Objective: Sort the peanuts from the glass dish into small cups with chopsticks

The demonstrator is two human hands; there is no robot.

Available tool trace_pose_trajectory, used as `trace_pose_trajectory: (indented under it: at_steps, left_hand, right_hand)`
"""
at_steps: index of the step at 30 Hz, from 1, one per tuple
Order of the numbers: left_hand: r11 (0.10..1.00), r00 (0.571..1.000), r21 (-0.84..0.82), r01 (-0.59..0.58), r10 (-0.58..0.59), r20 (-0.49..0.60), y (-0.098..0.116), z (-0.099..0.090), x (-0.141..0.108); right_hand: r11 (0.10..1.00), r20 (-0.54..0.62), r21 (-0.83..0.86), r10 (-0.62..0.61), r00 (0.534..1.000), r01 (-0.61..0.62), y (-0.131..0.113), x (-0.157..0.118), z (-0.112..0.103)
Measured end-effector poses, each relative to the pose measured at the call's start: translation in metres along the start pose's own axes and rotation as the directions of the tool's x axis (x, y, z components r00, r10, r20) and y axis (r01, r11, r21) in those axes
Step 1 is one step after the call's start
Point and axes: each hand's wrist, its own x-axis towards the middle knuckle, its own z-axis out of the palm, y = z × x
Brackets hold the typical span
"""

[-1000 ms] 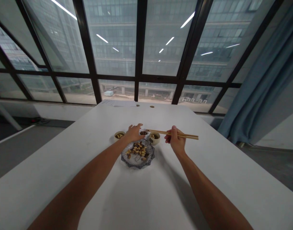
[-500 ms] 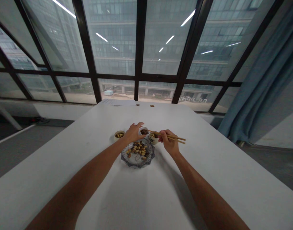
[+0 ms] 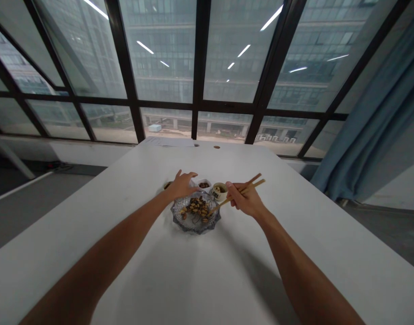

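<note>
My right hand (image 3: 245, 198) grips a pair of wooden chopsticks (image 3: 223, 203), whose tips reach down into the right side of a clear faceted glass bowl (image 3: 196, 228). In that bowl lies a mix of pale nuts or beans and darker bits (image 3: 198, 206). My left hand (image 3: 183, 185) is held over the bowl's far left rim with its fingers apart and nothing in them. Behind the bowl stand a small white dish (image 3: 204, 190) of dark reddish pieces and a cream cup (image 3: 219, 195) with pale pieces. Another small cup (image 3: 166, 185) is mostly hidden by my left hand.
Everything stands on a long white table (image 3: 132, 180). Papers (image 3: 169, 141) lie at its far edge, beside a round hole (image 3: 216, 147). Dark-framed windows rise beyond, and a blue curtain (image 3: 356, 117) hangs at the right.
The chopstick tips have moved from the small white dish down into the glass bowl, and my right hand has turned. My left hand has shifted left, away from the white dish.
</note>
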Motion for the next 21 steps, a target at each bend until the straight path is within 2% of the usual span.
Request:
trace_pose_trajectory:
  at_steps: [3, 6, 9, 12, 15, 21]
  left_hand:
    - [1.0, 0.994, -0.014, 0.026, -0.028, -0.107, -0.016, -0.011, -0.024]
    - [0.996, 0.977, -0.044, 0.074, -0.082, -0.197, -0.032, -0.012, -0.047]
    - [0.994, 0.955, -0.072, 0.084, -0.101, -0.279, -0.04, -0.005, -0.064]
    - [0.993, 0.934, -0.094, 0.065, -0.094, -0.344, -0.04, 0.004, -0.075]
    - [0.992, 0.922, -0.104, 0.065, -0.1, -0.373, -0.037, 0.011, -0.08]
    - [0.989, 0.918, -0.127, 0.072, -0.115, -0.379, -0.039, 0.014, -0.082]
  right_hand:
    - [1.0, 0.183, -0.021, -0.017, 0.983, 0.021, -0.01, -0.002, 0.003]
    - [0.996, 0.244, -0.033, -0.066, 0.968, 0.077, -0.01, -0.002, 0.014]
    - [0.992, 0.185, -0.034, -0.11, 0.977, 0.118, -0.004, -0.001, 0.023]
    - [0.997, 0.027, -0.046, -0.056, 0.998, 0.057, 0.0, -0.001, 0.022]
    - [0.995, -0.088, -0.095, -0.02, 0.996, 0.012, 0.002, -0.002, 0.018]
    - [0.969, -0.023, -0.232, -0.089, 0.996, 0.082, 0.003, -0.002, 0.021]
